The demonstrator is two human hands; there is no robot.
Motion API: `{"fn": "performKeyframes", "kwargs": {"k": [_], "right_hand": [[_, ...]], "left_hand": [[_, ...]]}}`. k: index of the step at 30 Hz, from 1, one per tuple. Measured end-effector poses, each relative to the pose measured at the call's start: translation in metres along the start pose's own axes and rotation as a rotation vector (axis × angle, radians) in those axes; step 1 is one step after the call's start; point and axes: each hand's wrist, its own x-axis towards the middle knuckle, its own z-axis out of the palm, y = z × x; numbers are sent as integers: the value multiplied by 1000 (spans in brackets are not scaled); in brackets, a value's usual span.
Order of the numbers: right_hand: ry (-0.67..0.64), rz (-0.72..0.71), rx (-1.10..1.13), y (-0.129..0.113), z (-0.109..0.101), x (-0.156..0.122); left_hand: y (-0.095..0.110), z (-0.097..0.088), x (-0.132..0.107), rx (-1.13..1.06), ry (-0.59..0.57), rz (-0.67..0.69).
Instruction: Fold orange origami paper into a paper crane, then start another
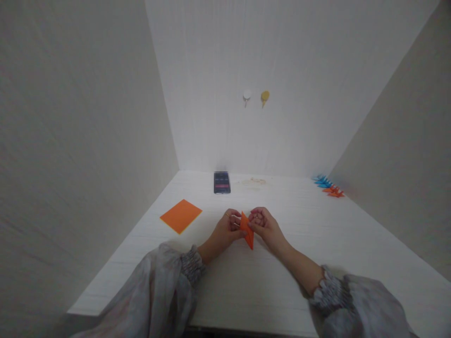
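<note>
A folded piece of orange origami paper (pixel 248 234), narrow and diamond-shaped, is held up between my two hands over the white table. My left hand (pixel 230 226) grips its left side, thumb in front and fingers behind; a ring shows on one finger. At its right upper edge, my right hand (pixel 264 225) pinches the paper between thumb and curled fingers. The lower tip points down toward me. Part of the paper's back is hidden by the fingers.
Left of my hands lies a stack of orange square paper (pixel 181 216). A phone (pixel 221 183) rests near the back wall. Several folded blue paper figures (pixel 323 181) and orange paper figures (pixel 333 191) line the right wall. Two hooks, white (pixel 246 96) and yellow (pixel 265 96), are on the back wall.
</note>
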Motion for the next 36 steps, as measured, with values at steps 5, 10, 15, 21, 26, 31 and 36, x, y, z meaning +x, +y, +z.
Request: {"fn": "performKeyframes", "kwargs": {"k": [5, 10, 15, 21, 26, 31, 36], "right_hand": [[-65, 4, 13, 2, 0, -2], [-92, -104, -159, 3, -4, -5], [-186, -218, -400, 2, -8, -8], [-209, -180, -405, 4, -8, -8], [-184, -85, -260, 6, -9, -7], [-130, -23, -236, 3, -10, -6], [-61, 14, -54, 1, -11, -4]], "left_hand": [[2, 2, -1, 43, 45, -79], [4, 0, -1, 53, 114, -2], [5, -2, -2, 95, 151, 75], [3, -3, -2, 190, 90, 65], [1, -6, -2, 183, 114, 29], [3, -9, -3, 93, 129, -2], [0, -9, -4, 75, 31, -25]]}}
